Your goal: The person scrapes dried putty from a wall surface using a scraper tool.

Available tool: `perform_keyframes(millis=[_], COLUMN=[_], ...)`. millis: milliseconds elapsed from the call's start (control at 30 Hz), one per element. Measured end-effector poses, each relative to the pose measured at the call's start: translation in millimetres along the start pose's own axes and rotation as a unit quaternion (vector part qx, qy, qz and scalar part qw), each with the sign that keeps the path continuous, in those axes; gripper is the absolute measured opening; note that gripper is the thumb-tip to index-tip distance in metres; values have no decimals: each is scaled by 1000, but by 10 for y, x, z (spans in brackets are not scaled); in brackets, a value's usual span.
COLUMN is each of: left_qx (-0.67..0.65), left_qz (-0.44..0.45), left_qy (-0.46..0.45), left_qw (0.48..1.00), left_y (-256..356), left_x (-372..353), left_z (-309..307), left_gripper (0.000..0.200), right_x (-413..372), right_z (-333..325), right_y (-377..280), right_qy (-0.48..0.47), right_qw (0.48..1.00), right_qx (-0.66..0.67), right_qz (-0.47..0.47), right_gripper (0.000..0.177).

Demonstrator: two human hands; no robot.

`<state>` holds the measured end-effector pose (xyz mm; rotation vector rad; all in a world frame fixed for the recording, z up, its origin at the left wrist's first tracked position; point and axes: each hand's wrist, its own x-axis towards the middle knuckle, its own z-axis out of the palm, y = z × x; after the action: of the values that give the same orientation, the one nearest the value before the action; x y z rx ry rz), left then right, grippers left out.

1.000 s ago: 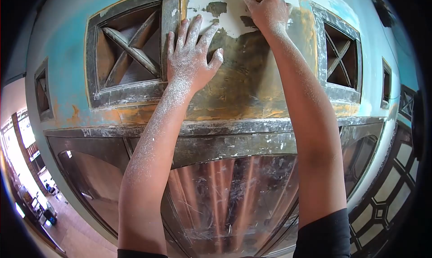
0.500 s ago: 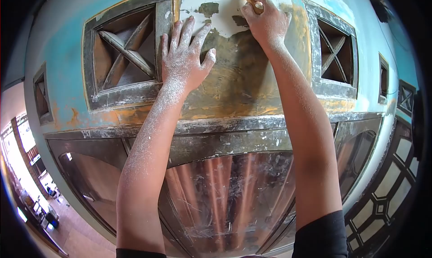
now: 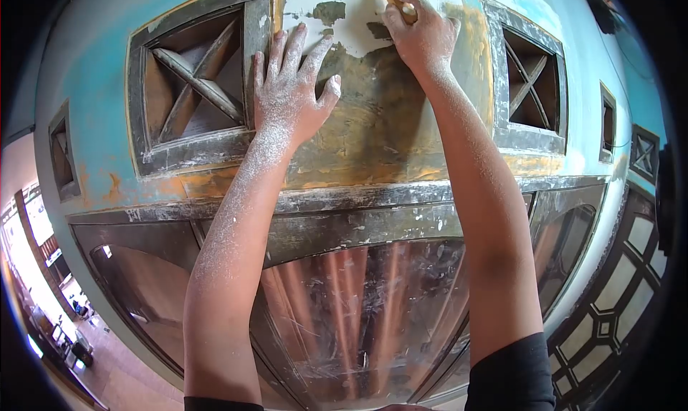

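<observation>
My left hand, dusted white, lies with fingers spread flat against the wall between a vent frame and the peeling paint. My right hand is closed around the wooden handle of a scraper high on the wall. The scraper's working end is near the top edge of the view and hard to make out. Below both hands is a bare brown-and-orange patch of wall, under a ragged edge of white paint.
A vent with crossed bars is on the left, another vent on the right. Below runs a scuffed wooden ledge above a glass panel with curtains behind. A dark lattice door stands at right.
The whole view has shifted slightly, so the wall and both arms appear a little farther left. Both hands keep nearly the same places on the wall.
</observation>
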<state>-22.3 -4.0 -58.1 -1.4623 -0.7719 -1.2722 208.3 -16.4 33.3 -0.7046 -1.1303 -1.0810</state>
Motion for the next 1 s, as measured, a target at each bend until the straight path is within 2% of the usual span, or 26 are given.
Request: perform_keyframes(millis=[133, 200, 333, 433, 533, 600, 1000], left_qx=[-3, -4, -8, -18, -13, -14, -32], left_qz=[2, 6, 4, -1, 3, 4, 11], left_qy=[4, 4, 1, 4, 4, 2, 4], left_qw=[1000, 1000, 1000, 1000, 1000, 1000, 999], left_y=[-9, -8, 12, 16, 5, 8, -6], left_x=[-8, -13, -10, -16, -18, -23, -57], left_z=[6, 0, -23, -25, -21, -18, -12], left_gripper=[64, 64, 64, 64, 65, 65, 65], right_x=[-45, -19, -142, -176, -152, -209, -441], right_z=[-14, -42, -163, -133, -103, -164, -307], right_y=[-9, -62, -110, -74, -105, -86, -64], right_qy=[24, -31, -41, -36, 19, -39, -46], right_qw=[1000, 999, 999, 999, 999, 999, 998], right_qx=[17, 8, -28, -30, 0, -19, -31], right_qz=[-11, 1, -9, -24, -45, -27, -39], right_gripper=[35, 34, 33, 35, 34, 33, 32])
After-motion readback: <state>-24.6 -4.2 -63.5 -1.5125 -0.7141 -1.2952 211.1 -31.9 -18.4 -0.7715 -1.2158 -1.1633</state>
